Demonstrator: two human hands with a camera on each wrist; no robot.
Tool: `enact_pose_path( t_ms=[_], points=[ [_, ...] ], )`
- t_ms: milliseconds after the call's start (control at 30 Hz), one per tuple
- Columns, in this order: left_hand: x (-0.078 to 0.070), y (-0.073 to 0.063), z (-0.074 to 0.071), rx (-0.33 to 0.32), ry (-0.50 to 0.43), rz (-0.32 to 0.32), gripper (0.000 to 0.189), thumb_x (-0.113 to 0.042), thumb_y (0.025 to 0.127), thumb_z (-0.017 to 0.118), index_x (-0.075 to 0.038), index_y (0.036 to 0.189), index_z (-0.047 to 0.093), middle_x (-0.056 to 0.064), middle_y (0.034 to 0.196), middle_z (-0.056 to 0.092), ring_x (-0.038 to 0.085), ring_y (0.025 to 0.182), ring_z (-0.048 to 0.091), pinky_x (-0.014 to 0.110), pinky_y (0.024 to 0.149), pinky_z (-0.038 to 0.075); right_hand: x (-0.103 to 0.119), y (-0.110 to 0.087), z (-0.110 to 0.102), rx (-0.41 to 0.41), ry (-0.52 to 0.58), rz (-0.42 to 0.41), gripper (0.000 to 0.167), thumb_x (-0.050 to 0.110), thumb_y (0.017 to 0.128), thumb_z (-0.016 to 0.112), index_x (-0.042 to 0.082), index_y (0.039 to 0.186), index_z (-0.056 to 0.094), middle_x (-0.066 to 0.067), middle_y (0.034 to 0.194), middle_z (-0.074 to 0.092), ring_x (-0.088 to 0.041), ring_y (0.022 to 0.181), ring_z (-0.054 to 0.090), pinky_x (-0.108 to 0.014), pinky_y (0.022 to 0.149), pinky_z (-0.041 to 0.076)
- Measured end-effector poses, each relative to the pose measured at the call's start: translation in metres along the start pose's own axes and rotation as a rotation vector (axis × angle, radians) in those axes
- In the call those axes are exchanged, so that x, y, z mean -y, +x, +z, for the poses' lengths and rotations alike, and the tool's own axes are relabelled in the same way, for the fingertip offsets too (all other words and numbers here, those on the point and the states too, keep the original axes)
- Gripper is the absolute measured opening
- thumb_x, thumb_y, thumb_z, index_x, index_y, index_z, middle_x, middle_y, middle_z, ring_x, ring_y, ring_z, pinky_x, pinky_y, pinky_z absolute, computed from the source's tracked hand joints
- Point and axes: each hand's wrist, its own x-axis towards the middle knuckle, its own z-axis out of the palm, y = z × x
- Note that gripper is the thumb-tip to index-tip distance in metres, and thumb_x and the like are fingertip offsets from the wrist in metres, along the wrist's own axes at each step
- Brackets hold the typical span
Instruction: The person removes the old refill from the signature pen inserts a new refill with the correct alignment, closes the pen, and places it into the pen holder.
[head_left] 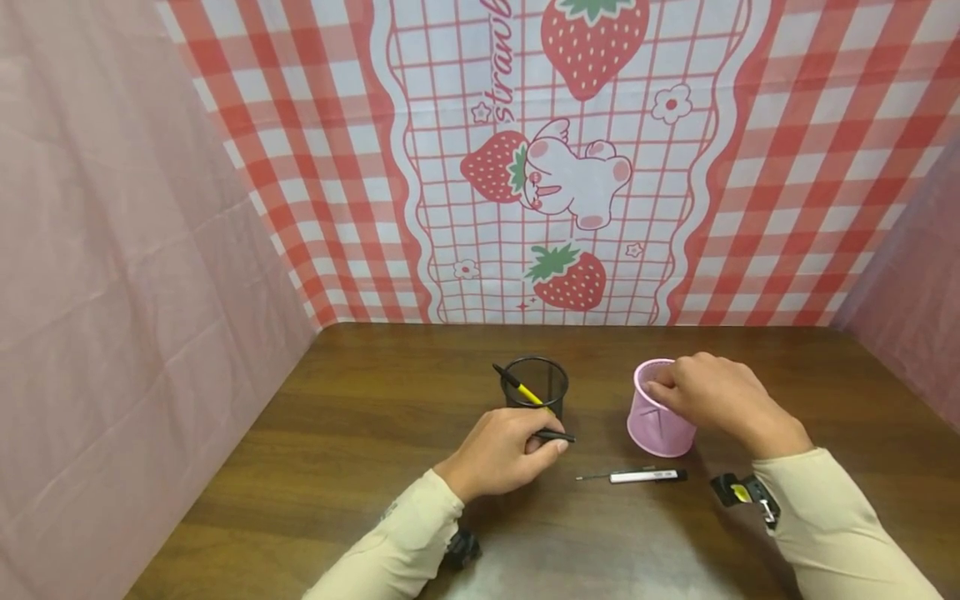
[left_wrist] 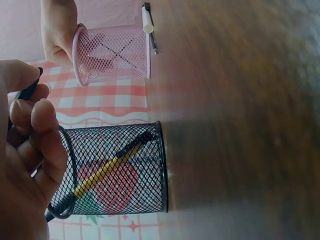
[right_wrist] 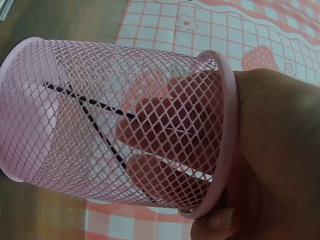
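Note:
My left hand (head_left: 504,450) pinches a slim black pen (head_left: 557,436) between thumb and fingers, just in front of the black mesh pen cup (head_left: 536,360). A yellow-and-black pen (left_wrist: 106,172) leans inside that cup. My right hand (head_left: 716,400) reaches over the rim of the pink mesh pen cup (head_left: 660,433), its fingers (right_wrist: 175,135) inside. Two thin black sticks (right_wrist: 100,105) cross in the pink cup, close to those fingertips; I cannot tell whether the fingers pinch one. Mesh and hand partly hide their upper ends.
A white pen-like tool (head_left: 643,476) with a thin dark shaft lies on the brown wooden table (head_left: 345,475) in front of the pink cup. A strawberry-print checked cloth (head_left: 480,233) hangs behind the table. Pink cloth (head_left: 150,250) hangs at the left side.

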Motion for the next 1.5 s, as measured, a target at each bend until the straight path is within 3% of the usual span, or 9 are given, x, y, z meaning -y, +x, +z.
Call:
enact_pose_path(
  t_ms=[933, 1300, 1500],
  points=[
    [0.0000, -0.0008, 0.0014, 0.012, -0.007, -0.002, 0.010, -0.026, 0.093, 0.070, -0.018, 0.098, 0.071, -0.016, 0.067, 0.047, -0.004, 0.058, 0.040, 0.013, 0.055, 0.034, 0.0017, -0.0024, -0.0024, -0.026, 0.032, 0.028, 0.028, 0.034, 0.090, 0.071, 0.029, 0.064, 0.064, 0.007, 0.059, 0.050, -0.015, 0.059, 0.046, -0.037, 0.051, 0.038],
    [-0.0002, -0.0001, 0.0005, 0.007, -0.002, 0.000, 0.010, -0.026, 0.093, 0.070, -0.017, 0.098, 0.071, -0.015, 0.067, 0.048, -0.003, 0.059, 0.041, 0.013, 0.055, 0.033, 0.0025, -0.0020, -0.0024, -0.090, 0.065, 0.058, 0.004, 0.028, 0.086, 0.074, 0.028, 0.085, 0.078, 0.008, 0.066, 0.059, -0.016, 0.062, 0.049, -0.038, 0.053, 0.040],
    [-0.0012, 0.0005, -0.0006, -0.002, -0.002, 0.007, 0.010, -0.026, 0.093, 0.070, -0.017, 0.098, 0.071, -0.015, 0.068, 0.048, -0.003, 0.059, 0.040, 0.013, 0.055, 0.033, 0.0032, -0.0016, -0.0026, -0.132, 0.085, 0.063, 0.009, 0.027, 0.086, 0.076, 0.022, 0.092, 0.080, 0.008, 0.071, 0.065, -0.016, 0.064, 0.051, -0.039, 0.056, 0.044]
  ],
)
